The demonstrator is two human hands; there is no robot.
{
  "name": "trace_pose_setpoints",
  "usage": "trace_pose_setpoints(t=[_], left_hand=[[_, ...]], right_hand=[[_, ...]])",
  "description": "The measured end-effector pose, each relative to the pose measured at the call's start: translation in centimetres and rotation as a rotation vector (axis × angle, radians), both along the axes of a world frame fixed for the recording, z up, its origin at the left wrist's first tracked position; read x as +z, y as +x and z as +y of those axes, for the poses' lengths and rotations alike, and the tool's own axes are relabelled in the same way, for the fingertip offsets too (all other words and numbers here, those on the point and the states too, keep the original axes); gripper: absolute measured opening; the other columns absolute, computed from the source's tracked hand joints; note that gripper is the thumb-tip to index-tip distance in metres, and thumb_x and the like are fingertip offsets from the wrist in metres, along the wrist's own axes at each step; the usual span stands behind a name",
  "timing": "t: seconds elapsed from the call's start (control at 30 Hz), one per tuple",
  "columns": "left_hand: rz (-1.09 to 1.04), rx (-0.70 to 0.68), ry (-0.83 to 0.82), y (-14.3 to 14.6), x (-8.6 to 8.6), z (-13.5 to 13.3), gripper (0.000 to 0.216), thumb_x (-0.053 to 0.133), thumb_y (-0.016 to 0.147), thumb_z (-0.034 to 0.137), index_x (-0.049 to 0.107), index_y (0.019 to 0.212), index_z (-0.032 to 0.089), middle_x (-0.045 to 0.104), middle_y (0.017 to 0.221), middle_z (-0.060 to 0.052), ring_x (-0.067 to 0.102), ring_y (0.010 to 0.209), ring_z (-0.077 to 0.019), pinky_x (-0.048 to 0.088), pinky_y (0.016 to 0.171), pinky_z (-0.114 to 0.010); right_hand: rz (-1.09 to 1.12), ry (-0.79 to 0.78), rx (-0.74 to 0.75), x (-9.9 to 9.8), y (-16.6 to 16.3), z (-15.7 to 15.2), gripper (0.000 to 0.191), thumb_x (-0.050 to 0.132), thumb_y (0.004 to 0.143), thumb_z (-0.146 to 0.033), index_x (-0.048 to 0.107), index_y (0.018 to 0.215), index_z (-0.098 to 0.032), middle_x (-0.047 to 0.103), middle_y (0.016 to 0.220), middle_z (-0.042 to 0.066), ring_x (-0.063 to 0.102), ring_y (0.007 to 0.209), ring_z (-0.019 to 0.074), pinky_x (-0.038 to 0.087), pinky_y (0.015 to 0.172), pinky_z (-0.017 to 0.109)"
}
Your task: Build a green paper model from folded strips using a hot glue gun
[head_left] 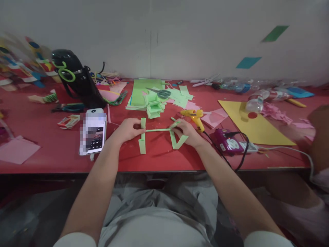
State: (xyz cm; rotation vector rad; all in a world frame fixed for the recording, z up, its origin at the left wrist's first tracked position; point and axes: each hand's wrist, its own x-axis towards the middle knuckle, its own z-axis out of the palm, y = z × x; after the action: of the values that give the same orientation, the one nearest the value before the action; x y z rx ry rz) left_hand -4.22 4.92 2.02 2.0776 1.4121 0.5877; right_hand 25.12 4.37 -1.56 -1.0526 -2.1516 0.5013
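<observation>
Between my hands a thin green paper strip (158, 130) stretches sideways, joining two folded green paper pieces. My left hand (130, 130) pinches the left piece (142, 145), an upright folded strip, near its middle. On the other side my right hand (185, 131) grips the right piece (177, 142), which is bent into an open triangle. Just beyond them stands a pleated green paper stack (153, 105). A yellow glue gun (194, 117) lies beside my right hand, its nozzle pointing left.
Scissors (160, 92) rest on green sheets at the back. To the left are a phone (95, 132) and a tall black bottle (77, 80). A purple power adapter (228, 140), yellow sheet (257, 127) and plastic bottle (254, 104) lie right. Another person's arm (320, 137) shows far right.
</observation>
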Motion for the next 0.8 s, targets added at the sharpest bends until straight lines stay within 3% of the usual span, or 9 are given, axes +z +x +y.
trace_pose_setpoints(t=[0.37,0.8], left_hand=[[0.034,0.015,0.119,0.14,-0.34,0.26,0.026,0.068,0.077,0.042,0.07,0.069,0.018,0.062,0.068,-0.003,0.055,0.065,-0.0167,0.04,0.062,-0.029],[0.006,-0.016,0.028,-0.1,0.25,-0.24,0.024,0.067,0.077,0.037,0.074,0.083,0.015,0.066,0.075,-0.003,0.057,0.067,-0.0166,0.042,0.064,-0.028]], right_hand=[[-0.057,0.065,0.012,-0.66,0.29,0.57,0.021,0.052,0.094,-0.025,0.066,0.079,-0.02,0.063,0.08,0.008,0.058,0.079,0.0237,0.049,0.078,0.041],[-0.043,0.131,-0.009,-0.91,0.33,0.38,0.016,0.057,0.092,-0.023,0.067,0.081,-0.019,0.065,0.083,0.007,0.061,0.08,0.0226,0.053,0.078,0.041]])
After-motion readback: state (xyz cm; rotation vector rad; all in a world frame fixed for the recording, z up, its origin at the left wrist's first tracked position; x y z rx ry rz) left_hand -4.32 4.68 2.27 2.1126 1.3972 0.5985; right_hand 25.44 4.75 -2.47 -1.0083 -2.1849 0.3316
